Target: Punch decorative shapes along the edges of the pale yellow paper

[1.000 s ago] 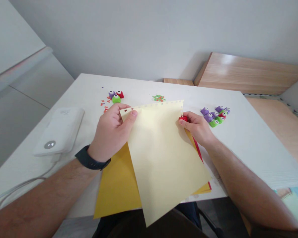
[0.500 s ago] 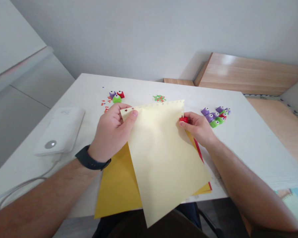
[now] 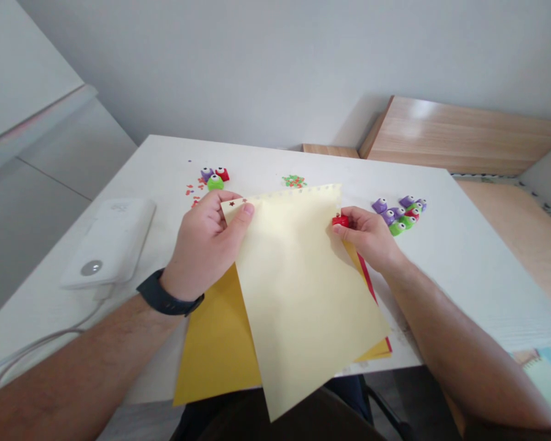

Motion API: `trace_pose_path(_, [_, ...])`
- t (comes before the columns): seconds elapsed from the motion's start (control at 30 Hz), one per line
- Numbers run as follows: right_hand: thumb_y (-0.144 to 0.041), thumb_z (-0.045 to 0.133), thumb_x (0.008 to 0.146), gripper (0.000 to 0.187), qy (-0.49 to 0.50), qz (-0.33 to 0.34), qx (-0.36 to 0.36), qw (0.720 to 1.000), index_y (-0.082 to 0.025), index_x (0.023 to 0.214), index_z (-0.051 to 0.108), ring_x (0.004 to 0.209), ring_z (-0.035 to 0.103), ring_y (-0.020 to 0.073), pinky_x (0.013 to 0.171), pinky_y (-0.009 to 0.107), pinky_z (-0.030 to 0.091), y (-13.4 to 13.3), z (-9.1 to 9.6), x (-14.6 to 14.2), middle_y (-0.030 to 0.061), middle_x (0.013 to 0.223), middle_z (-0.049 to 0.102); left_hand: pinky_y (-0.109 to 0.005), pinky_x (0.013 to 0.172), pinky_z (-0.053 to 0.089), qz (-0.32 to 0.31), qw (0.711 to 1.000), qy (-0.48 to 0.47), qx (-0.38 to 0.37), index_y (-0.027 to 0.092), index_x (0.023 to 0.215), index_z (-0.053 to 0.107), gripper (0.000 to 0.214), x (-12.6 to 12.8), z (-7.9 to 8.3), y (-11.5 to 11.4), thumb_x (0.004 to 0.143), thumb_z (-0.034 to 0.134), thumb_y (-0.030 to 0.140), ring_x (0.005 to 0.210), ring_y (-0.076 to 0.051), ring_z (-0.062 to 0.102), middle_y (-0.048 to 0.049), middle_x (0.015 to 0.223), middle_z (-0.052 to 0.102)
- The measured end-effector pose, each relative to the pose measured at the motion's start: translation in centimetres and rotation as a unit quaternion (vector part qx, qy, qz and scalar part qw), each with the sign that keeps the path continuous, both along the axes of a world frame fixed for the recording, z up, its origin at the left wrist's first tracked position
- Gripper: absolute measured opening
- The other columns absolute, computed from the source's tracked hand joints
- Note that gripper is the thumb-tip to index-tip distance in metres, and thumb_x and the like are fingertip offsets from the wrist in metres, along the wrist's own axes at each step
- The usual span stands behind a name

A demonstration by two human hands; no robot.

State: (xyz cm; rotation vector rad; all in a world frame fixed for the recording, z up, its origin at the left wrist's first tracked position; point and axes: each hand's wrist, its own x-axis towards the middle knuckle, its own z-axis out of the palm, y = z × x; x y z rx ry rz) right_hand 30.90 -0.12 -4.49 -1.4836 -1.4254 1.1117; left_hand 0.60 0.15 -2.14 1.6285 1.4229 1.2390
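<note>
Pale yellow paper [image 3: 303,294], gently bowed, with small star holes [image 3: 232,204] along its twelve o'clock edge, slants above golden sheets [image 3: 218,355]. The left hand [image 3: 206,231] pinches its ten o'clock corner; the right hand [image 3: 370,236] grips a red punch [image 3: 340,220] at two o'clock.

Setting: a domestic room, likely a bedroom, desk in use for paper craft. Evidence: white desk [image 3: 468,251] set near a plain pale wall [image 3: 234,73]; on it, eye-topped craft punches [image 3: 398,229] and a heap of punched paper bits [image 3: 294,181]; over it, a cream sheet [image 3: 303,288] with a punched edge. Right: wood-grain panel [image 3: 459,130], headboard-like, behind a beige surface [image 3: 500,208]; bed not confirmed.
</note>
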Motion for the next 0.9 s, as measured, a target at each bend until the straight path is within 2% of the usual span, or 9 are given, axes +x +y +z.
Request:
trace_pose_path(0.23, [-0.043,0.079,0.078,0.032,-0.003,-0.015,-0.001,1.0,-0.024,0.103,0.076,0.081,0.07,0.0235,0.07,0.034,0.055,0.04,-0.24,-0.27,0.0026,0.089,0.076,-0.029,0.051,0.043,-0.006,1.0,-0.012,0.002,0.024,0.105,0.065,0.028,-0.16,-0.39,0.08,0.092,0.074,0.047,0.062,-0.017,0.062,-0.0009,0.081,0.071])
trace_pose_path(0.67, [-0.045,0.079,0.081,0.033,0.065,-0.004,-0.034,0.997,-0.024,0.106,0.073,0.082,0.07,0.0231,0.07,0.034,0.055,-0.05,-0.23,-0.44,0.0025,0.094,0.076,-0.028,0.05,0.042,-0.003,1.0,-0.02,0.001,0.022,0.104,0.065,0.025,-0.01,-0.06,-0.05,0.092,0.075,0.041,0.06,-0.016,0.06,-0.0013,0.079,0.07])
trace_pose_path(0.9, [-0.049,0.08,0.078,0.036,0.036,-0.015,-0.01,0.999,-0.024,0.104,0.075,0.082,0.07,0.0236,0.071,0.034,0.055,-0.19,-0.08,-0.58,0.0028,0.09,0.076,-0.027,0.05,0.042,0.001,1.0,-0.009,0.006,0.021,0.103,0.065,0.025,0.15,0.24,-0.1,0.093,0.074,0.042,0.059,-0.016,0.059,-0.001,0.077,0.07])
